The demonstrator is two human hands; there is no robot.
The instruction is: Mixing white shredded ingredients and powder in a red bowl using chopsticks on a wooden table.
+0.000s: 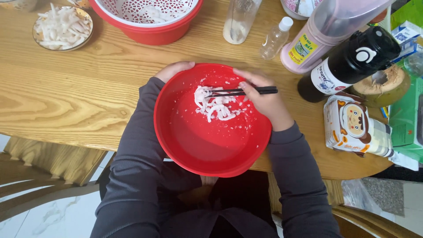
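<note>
Both forearms come up from the bottom of the view in dark grey sleeves and bend inward around a big red bowl [207, 132] that hangs partly over the near edge of the wooden desk [66, 88].

The left hand [174, 69] is curled over the far rim of the bowl, fingers wrapped down the outside, so it's clamped on the rim and tilting the bowl toward the person a bit. The right hand [262, 94] sits over the bowl's right rim, fingers pinched around a pair of black chopsticks [242, 91] that point left across the bowl.

The chopstick tips land right in a clump of white shreds [216, 105], which lies between the two hands, just left of the right hand and below the left one, stuck to the upper part of the bowl's inside. Small white flecks are scattered around it.

Past the left hand there's a red basin with a white strainer [147, 17] and a small plate of white strips [61, 27]. Past the right hand: a clear little bottle [275, 37], a pink bottle [324, 33], a black bottle [348, 64] and a cut coconut [383, 86].
</note>
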